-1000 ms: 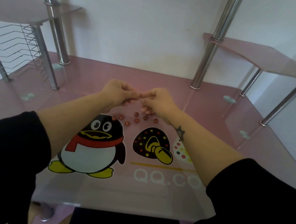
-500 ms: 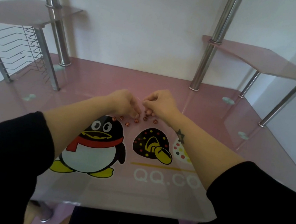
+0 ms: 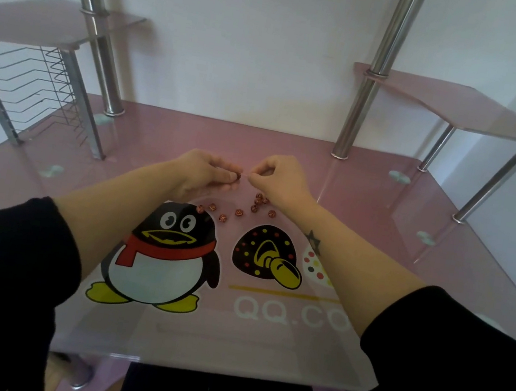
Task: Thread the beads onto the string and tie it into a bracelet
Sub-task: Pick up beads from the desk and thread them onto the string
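Note:
My left hand (image 3: pixel 201 171) pinches a small reddish-brown bead (image 3: pixel 238 176) between thumb and fingertips, a little above the pink glass desk (image 3: pixel 365 212). My right hand (image 3: pixel 281 177) faces it a finger's width away, its thumb and forefinger pinched together on what looks like the end of a thin string; the string itself is too fine to make out. Several loose beads (image 3: pixel 239 212) of the same colour lie scattered on the desk below and between my hands, just beyond the penguin picture (image 3: pixel 167 248).
Chrome posts (image 3: pixel 358 109) rise at the back of the desk and carry two raised pink shelves (image 3: pixel 460 105). A wire rack (image 3: pixel 37 86) stands at the left under the left shelf. The desk's front edge is close to my body.
My left hand dipped to the loose beads, then came back up with one bead pinched. My right hand stayed lifted, and both now meet fingertip to fingertip.

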### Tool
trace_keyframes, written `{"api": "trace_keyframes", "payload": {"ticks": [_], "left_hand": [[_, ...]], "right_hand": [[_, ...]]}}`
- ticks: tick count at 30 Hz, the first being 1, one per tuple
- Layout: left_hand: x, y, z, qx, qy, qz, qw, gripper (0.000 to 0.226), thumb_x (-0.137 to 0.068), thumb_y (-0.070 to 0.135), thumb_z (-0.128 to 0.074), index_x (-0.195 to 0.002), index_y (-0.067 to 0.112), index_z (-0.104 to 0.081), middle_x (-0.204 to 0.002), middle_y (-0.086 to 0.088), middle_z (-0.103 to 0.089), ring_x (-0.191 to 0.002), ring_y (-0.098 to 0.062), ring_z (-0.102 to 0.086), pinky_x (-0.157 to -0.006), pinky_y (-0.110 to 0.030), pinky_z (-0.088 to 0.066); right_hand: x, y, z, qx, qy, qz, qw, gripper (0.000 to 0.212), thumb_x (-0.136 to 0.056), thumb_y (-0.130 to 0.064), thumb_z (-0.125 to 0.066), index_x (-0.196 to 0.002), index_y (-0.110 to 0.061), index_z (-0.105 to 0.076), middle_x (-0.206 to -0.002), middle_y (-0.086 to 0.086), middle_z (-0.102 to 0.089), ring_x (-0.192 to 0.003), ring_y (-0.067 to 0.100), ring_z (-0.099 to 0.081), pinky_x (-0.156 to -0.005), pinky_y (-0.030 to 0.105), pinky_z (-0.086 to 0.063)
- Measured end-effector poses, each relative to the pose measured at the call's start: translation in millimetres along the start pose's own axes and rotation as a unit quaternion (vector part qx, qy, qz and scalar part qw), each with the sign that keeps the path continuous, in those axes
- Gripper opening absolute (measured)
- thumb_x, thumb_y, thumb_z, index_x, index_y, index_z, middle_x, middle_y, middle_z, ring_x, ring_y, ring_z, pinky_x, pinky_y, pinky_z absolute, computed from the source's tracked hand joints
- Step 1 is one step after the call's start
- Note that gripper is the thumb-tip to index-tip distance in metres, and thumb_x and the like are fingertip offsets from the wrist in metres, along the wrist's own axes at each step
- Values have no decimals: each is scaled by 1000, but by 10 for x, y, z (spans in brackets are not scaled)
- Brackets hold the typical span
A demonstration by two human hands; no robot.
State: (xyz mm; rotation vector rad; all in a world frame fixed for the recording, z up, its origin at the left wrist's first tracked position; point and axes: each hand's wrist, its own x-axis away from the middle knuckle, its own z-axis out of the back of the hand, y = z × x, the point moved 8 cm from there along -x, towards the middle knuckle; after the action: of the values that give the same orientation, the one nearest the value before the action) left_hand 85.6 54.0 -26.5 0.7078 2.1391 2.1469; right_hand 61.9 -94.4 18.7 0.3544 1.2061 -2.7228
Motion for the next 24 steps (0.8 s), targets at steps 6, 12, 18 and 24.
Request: {"api": "trace_keyframes", "payload": {"ticks": [6,12,18,24], "left_hand": [[-7,-26,-4,63,-16,7,998,23,-91,-5,-56,-109,4,-67,-100,-14,-71,-84,-16,-71,-68,-20,-57],[-24,-45,31,64,-8,7,998,22,-86,-4,-62,-103,7,-69,-86,-8,-75,-80,-14,-72,-64,-19,-56],[-44,-64,37,127,-1,3,992,21,-83,-8,-62,-100,2,-68,-88,-13,-76,-88,-19,-73,-65,-19,-57],[-34,-48,57,120,19,-20,992,22,-83,-9,-63,-102,2,-66,-88,-12,-75,-88,-19,-73,-65,-19,-57]], "right_hand": [[7,-26,-31,16,5,11,1000,7,-79,-15,-67,-73,-19,-67,-69,-14,-61,-65,1,-58,-56,16,-46],[25,-19,9,61,19,4,998,6,-79,-21,-65,-74,-23,-62,-71,-13,-60,-66,5,-58,-55,22,-45],[60,-77,58,125,57,30,990,4,-80,-25,-63,-79,-21,-66,-76,-11,-62,-70,8,-59,-57,25,-49],[59,-144,60,194,75,62,976,9,-80,-28,-60,-77,-24,-68,-82,-11,-59,-71,11,-58,-49,22,-40]]}}
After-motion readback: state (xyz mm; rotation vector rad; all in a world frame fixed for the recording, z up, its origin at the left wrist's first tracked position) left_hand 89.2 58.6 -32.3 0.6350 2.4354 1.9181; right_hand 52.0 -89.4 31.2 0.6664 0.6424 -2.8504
